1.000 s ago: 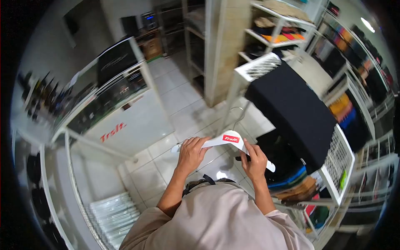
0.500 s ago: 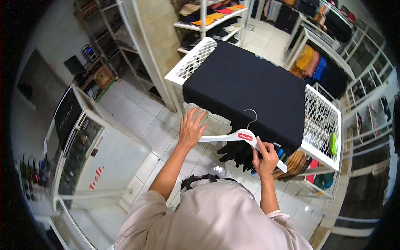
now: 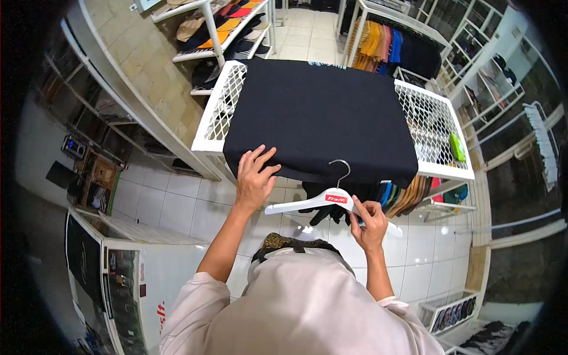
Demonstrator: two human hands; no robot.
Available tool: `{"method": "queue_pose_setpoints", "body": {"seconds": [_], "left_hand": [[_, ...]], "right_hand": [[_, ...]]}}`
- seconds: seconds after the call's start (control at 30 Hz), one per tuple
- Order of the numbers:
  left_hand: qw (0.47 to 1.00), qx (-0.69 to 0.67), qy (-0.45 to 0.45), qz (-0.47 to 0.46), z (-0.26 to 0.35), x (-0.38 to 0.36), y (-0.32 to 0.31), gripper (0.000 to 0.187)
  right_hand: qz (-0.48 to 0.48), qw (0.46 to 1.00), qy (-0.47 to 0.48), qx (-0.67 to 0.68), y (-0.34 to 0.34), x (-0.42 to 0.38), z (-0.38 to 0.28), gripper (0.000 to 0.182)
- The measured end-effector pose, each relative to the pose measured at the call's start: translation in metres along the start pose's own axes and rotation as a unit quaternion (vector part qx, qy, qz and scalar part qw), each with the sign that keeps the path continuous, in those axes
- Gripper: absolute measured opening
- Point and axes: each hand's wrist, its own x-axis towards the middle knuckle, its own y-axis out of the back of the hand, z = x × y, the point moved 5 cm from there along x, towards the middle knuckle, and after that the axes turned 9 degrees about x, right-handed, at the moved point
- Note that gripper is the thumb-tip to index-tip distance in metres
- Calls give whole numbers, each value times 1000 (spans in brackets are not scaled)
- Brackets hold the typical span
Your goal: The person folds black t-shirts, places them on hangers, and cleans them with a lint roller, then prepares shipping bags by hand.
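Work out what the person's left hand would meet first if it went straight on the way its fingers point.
The left hand would likely meet the black cloth on the white mesh table; whether its fingertips touch the cloth is unclear.

This is looking like a clothing shop: rows of yellow, pink, blue and black garments (image 3: 387, 44) are hanging from a white rack, caps (image 3: 190, 28) are filling tiered shelves (image 3: 222, 44), a white mesh-topped stand (image 3: 214, 121) is displaying a spread black cloth (image 3: 319, 118), and a red "Trslf." label (image 3: 336, 199) is marking a white hanger (image 3: 307, 204).
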Motion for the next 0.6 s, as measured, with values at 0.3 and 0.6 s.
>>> {"method": "queue_pose_setpoints", "body": {"seconds": [0.3,0.6], "left_hand": [[966,-240,96,-10,-5,35,39,19],[984,-176,21,3,6,34,65,19]], "right_hand": [[-48,994,97,-8,-32,-5,-57,49],[41,994,66,-74,-26,42,-51,41]]}}
